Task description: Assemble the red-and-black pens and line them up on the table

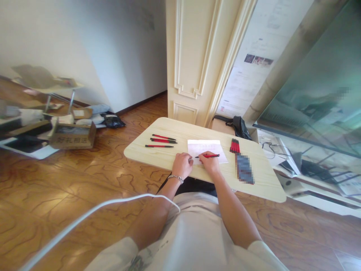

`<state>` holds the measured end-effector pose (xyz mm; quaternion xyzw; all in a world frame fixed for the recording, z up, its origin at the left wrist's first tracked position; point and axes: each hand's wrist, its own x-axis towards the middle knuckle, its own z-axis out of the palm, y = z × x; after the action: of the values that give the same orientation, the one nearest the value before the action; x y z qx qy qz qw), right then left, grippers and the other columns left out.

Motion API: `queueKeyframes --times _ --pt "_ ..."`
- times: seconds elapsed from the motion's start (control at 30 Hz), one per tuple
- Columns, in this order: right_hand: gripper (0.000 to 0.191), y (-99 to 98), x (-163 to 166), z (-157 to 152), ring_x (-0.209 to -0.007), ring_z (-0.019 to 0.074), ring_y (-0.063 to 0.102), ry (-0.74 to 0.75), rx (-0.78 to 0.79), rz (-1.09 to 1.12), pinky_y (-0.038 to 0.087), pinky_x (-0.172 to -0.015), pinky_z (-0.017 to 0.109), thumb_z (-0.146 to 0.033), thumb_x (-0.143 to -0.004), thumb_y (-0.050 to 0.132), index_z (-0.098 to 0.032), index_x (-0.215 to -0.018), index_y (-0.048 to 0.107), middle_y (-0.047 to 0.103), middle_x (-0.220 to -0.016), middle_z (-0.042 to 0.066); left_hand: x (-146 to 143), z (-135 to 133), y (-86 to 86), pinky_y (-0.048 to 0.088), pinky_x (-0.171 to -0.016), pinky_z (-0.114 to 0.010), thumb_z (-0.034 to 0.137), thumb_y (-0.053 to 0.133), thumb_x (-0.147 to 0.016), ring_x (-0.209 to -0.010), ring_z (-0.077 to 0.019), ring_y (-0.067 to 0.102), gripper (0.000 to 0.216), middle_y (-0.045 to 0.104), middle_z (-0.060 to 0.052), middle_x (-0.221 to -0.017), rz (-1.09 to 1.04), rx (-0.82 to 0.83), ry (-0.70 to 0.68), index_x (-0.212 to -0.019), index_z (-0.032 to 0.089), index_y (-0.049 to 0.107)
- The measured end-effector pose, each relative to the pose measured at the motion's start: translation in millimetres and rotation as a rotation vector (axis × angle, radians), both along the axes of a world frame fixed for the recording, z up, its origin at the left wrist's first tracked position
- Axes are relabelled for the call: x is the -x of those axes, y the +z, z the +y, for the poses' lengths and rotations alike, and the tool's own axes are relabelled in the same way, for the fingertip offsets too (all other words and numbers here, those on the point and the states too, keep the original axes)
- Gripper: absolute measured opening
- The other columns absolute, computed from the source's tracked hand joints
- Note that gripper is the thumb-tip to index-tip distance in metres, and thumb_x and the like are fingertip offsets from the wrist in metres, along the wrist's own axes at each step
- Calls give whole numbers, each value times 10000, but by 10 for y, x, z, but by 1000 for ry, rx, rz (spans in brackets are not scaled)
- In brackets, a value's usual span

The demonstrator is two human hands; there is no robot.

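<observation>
A red and black pen is gripped in my right hand, its tip pointing left just over a white sheet of paper. Faint lines show near the top of the sheet. My left hand rests at the paper's lower left edge with its fingers curled in; whether they pinch anything is hidden. To the left lie several loose red and black pens, roughly side by side. On the right sits a tight bundle of similar pens, above a blurred-out dark flat item.
These things lie on a pale wooden table with rounded corners. A white cable runs across the lower left to my shirt. Behind the table are a black bag and a cream panel. Cardboard boxes and a chair stand at left.
</observation>
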<state>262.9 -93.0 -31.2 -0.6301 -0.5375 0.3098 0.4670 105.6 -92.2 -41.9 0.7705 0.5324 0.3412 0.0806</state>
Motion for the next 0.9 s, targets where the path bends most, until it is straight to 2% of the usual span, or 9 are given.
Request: queueKeyframes --times 0.13,0.3,0.5,0.9 --pt "185 8 27 -19 -543 132 542 7 -11 -38 385 -495 233 -343 -677 578 -172 -675 649 642 -598 6 0 1 0 406 -933 -405 202 547 -791 -914 -238 610 164 691 -83 -929 -5 4 -11 -837 194 704" --pt "172 1 32 -4 -520 131 526 -55 -6 -39 385 -500 240 -331 -674 569 -176 -664 644 623 -567 -1 2 2 -5 404 -925 -406 194 549 -788 -918 -240 608 160 692 -86 -929 -23 0 -13 -835 195 701" --pt "179 0 27 -13 -548 134 540 -4 -18 -54 386 -513 237 -335 -679 565 -176 -667 647 649 -616 8 6 -1 -9 400 -921 -407 209 544 -794 -911 -240 605 161 689 -87 -924 -22 -3 -13 -836 191 699" --pt "171 -43 19 13 -542 138 545 -39 -42 -5 399 -522 244 -343 -663 614 -175 -647 644 641 -590 6 7 -11 21 395 -932 -398 211 538 -797 -915 -233 605 178 691 -86 -933 8 7 -13 -855 184 705"
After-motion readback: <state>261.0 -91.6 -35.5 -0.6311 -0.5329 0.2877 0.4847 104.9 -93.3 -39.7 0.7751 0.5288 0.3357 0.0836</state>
